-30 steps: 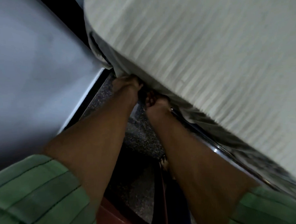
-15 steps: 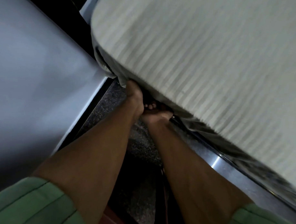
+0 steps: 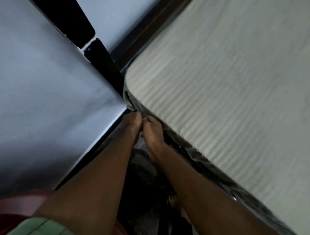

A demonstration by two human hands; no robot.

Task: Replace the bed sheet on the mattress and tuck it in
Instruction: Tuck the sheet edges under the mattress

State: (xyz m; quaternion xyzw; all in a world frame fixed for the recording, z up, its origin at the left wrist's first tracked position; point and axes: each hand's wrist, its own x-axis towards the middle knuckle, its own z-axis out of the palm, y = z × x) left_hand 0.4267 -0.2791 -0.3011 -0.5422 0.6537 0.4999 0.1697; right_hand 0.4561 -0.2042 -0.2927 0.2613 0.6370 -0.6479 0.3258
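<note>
Bed sheet [image 3: 220, 90]: one, pale and ribbed, spread over the one mattress, up and to the right of both hands, its corner edge hanging just above them. One grey wall panel [image 3: 44, 86] stands to their left. Two bare forearms reach down side by side; one green sleeve [image 3: 37, 232] shows. The left hand [image 3: 132, 123] and right hand [image 3: 153, 129] touch each other, fingers curled at the sheet's lower edge; whether they pinch it I cannot tell.
</note>
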